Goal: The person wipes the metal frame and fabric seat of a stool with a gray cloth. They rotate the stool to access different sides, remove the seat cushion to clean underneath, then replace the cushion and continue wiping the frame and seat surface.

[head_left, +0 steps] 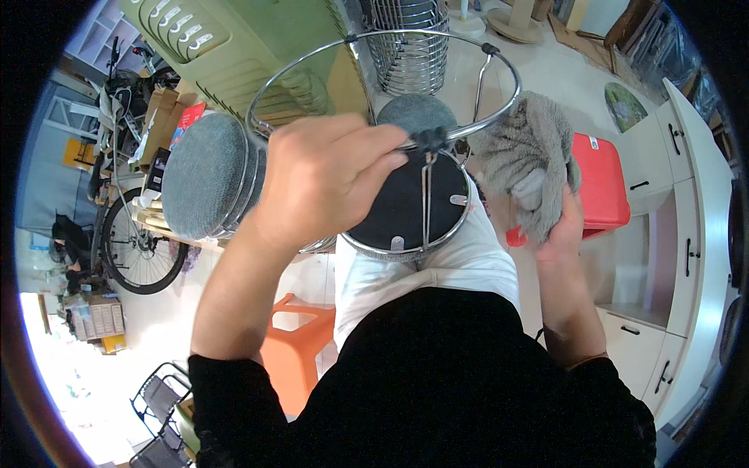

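Currently left hand (324,183) is clenching fingers around upturned stool (406,207) chrome ring: stiff, light, slippery. Right hand (563,230) is gripping soft grey cloth (527,156).

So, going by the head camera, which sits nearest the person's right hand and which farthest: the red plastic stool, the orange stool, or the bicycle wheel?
From the right hand, which holds a grey striped cloth:
1. Red plastic stool, just beside the hand on its right.
2. Orange stool, lower left, past the person's legs.
3. Bicycle wheel, far left of the picture.
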A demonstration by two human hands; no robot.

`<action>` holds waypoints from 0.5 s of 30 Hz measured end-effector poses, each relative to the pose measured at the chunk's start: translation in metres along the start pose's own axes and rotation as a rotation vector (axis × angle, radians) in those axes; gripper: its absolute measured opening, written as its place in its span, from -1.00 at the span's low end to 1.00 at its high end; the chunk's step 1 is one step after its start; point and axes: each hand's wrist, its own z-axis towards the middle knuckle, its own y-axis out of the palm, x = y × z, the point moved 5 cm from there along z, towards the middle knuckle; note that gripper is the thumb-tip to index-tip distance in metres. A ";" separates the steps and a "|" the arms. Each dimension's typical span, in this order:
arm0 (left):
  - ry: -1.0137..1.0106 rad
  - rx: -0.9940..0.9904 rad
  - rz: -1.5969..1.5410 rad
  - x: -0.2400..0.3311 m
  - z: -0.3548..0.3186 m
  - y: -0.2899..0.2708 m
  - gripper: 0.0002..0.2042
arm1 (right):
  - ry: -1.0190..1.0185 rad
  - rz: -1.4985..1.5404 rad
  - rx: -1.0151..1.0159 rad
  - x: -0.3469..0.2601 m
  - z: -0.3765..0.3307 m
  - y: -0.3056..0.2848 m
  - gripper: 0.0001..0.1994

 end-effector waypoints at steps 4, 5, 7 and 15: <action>-0.132 0.056 -0.027 0.000 -0.022 -0.002 -0.83 | -0.181 0.066 -0.017 -0.016 -0.009 0.010 -0.56; -0.150 0.035 -0.038 0.004 -0.022 -0.001 -0.83 | -0.243 -0.022 -0.044 -0.027 -0.010 0.018 -0.54; -0.170 -0.005 -0.067 0.014 -0.018 0.003 -0.83 | -0.505 -0.383 -0.165 -0.058 -0.015 0.050 -0.48; -0.250 0.023 -0.006 0.014 -0.026 0.009 -0.87 | -0.926 -1.478 -0.716 -0.085 -0.037 0.158 -0.47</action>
